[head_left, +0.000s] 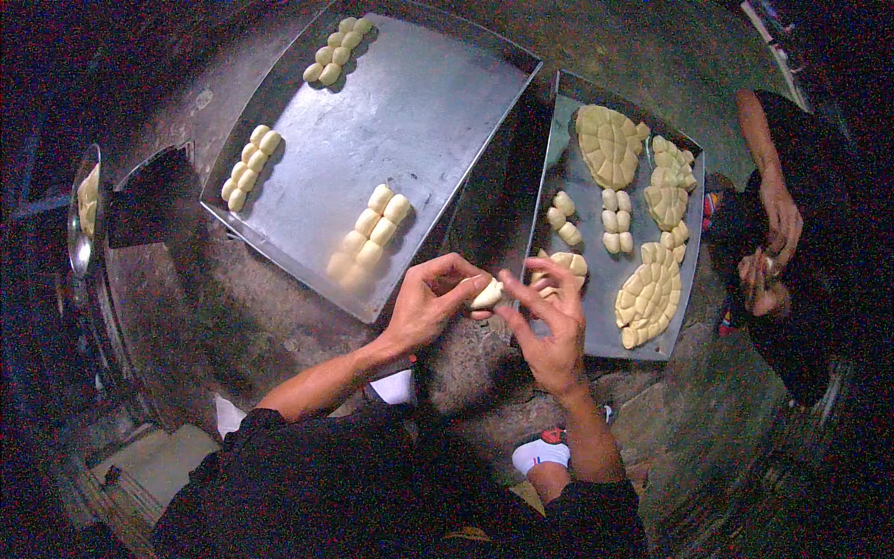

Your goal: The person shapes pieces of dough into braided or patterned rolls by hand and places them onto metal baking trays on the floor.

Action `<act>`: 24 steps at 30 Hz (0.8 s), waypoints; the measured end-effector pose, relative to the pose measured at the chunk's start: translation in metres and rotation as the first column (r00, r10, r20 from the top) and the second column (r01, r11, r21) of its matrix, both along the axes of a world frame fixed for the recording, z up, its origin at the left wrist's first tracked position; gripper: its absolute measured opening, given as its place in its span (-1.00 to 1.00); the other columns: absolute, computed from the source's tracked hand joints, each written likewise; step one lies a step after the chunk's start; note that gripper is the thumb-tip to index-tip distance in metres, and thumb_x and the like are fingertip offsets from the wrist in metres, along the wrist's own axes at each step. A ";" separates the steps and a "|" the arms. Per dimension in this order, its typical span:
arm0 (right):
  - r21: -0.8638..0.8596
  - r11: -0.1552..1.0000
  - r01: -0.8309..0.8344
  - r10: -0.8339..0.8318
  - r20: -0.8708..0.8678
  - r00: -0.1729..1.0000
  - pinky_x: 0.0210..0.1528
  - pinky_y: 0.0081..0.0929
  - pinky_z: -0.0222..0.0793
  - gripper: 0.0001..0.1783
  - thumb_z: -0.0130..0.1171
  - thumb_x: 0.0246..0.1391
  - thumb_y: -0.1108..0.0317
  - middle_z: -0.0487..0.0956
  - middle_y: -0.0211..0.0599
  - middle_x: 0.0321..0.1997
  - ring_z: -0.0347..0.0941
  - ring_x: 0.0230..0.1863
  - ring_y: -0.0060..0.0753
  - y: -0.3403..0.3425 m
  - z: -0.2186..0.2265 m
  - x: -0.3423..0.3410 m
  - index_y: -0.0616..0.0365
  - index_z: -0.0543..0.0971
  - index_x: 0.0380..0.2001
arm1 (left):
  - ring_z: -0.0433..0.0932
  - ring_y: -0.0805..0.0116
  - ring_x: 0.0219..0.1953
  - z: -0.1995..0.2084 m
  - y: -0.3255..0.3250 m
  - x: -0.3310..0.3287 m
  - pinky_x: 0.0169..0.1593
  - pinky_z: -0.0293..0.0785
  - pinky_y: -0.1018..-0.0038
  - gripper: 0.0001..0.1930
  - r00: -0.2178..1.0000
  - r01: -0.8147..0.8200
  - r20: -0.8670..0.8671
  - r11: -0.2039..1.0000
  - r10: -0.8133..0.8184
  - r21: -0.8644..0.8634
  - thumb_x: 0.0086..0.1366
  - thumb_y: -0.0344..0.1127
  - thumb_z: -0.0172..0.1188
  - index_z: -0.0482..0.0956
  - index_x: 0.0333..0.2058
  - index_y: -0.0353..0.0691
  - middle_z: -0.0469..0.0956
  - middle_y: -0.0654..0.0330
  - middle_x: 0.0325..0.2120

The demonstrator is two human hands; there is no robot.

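A small pale piece of dough [486,294] is between my two hands, over the gap between two metal trays. The fingers and thumb of my left hand [430,303] pinch it from the left. From the right, the fingertips of my right hand [553,331] close in on its edge; they are slightly blurred. Behind my right hand lies a scored slab of dough [571,265], partly hidden. The large tray [391,98] to the left carries rounded dough balls [377,224] in paired rows. Cut dough slabs [610,144] and more balls [616,222] lie in the narrower tray [596,303] on the right.
A person in dark clothes sits at the right, hands [768,270] together near the narrow tray's edge. At the far left stands a round metal pan [86,219]. My white-socked feet [540,455] are on the dark, worn floor below the trays.
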State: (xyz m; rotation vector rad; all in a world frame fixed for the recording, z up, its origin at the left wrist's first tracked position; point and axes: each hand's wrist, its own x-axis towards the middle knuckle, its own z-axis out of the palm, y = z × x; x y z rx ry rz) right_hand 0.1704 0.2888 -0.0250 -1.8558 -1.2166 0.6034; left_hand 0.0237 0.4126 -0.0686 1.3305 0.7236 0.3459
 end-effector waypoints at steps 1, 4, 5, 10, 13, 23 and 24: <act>0.010 0.999 -0.044 0.044 0.032 0.999 -0.10 -0.40 0.41 -0.58 0.32 0.03 0.36 0.52 -0.19 0.00 0.43 -0.12 -0.33 0.000 -0.002 0.002 0.03 0.61 0.02 | 0.59 0.51 -0.32 -0.001 -0.003 0.000 -0.29 0.56 0.53 -0.76 1.000 -0.012 0.021 0.997 0.014 -0.082 0.35 -0.29 0.20 0.58 -0.14 -0.34 0.64 0.19 -0.36; -0.114 0.987 -0.112 0.117 0.039 0.992 -0.12 -0.39 0.45 -0.60 0.33 0.00 0.39 0.64 -0.14 -0.14 0.55 -0.22 -0.26 0.001 -0.011 0.008 0.16 0.62 -0.03 | 0.61 0.44 -0.32 0.003 -0.010 0.000 -0.27 0.64 0.48 -0.63 0.995 0.095 0.013 0.935 -0.097 -0.342 0.45 -0.12 0.00 0.51 -0.04 -0.35 0.59 0.13 -0.25; -0.123 0.989 -0.081 0.081 -0.005 0.997 -0.13 -0.40 0.46 -0.62 0.33 0.00 0.39 0.64 -0.15 -0.16 0.55 -0.23 -0.27 0.001 -0.011 0.008 0.17 0.62 -0.05 | 0.61 0.43 -0.32 0.004 -0.010 -0.001 -0.26 0.66 0.47 -0.59 0.993 0.113 0.018 0.889 -0.118 -0.443 0.47 -0.09 -0.04 0.49 -0.02 -0.36 0.58 0.13 -0.23; -0.016 0.984 -0.176 0.175 -0.038 0.984 -0.21 -0.43 0.48 -0.72 0.32 0.03 0.35 0.62 -0.26 -0.28 0.58 -0.28 -0.31 -0.008 -0.013 0.017 0.13 0.64 -0.15 | 0.58 0.44 -0.21 -0.004 -0.003 0.006 -0.14 0.64 0.49 -0.57 0.976 0.216 0.118 0.835 -0.181 -0.506 0.48 -0.09 -0.08 0.46 0.10 -0.30 0.56 0.15 -0.15; -0.032 0.976 -0.216 0.207 -0.177 0.962 -0.29 -0.52 0.45 -0.76 0.36 -0.01 0.42 0.60 -0.28 -0.35 0.56 -0.34 -0.42 -0.010 -0.014 0.016 0.22 0.62 -0.24 | 0.53 0.43 -0.07 -0.001 0.009 0.004 0.05 0.45 0.49 -0.59 0.933 0.330 0.025 0.829 -0.358 -0.452 0.37 -0.16 0.16 0.51 0.06 -0.32 0.60 0.26 -0.11; -0.090 0.990 -0.107 0.119 0.136 0.984 -0.14 -0.31 0.38 -0.81 0.25 0.09 0.31 0.52 -0.15 -0.23 0.46 -0.15 -0.18 -0.006 -0.006 0.005 0.17 0.61 -0.27 | 0.61 0.52 -0.27 -0.010 -0.009 0.001 -0.15 0.56 0.51 -0.65 0.975 0.216 -0.047 0.975 -0.218 -0.050 0.17 -0.34 0.36 0.59 -0.10 -0.38 0.68 0.16 -0.31; -0.117 0.987 -0.107 0.123 0.139 0.983 0.03 -0.24 0.35 -0.74 0.23 0.07 0.34 0.51 -0.10 -0.09 0.41 0.02 -0.06 -0.009 -0.009 0.000 0.17 0.63 -0.15 | 0.61 0.54 -0.29 -0.015 -0.008 0.002 -0.17 0.55 0.54 -0.69 0.985 0.160 -0.047 0.980 -0.167 -0.121 0.17 -0.36 0.35 0.60 -0.13 -0.39 0.68 0.16 -0.33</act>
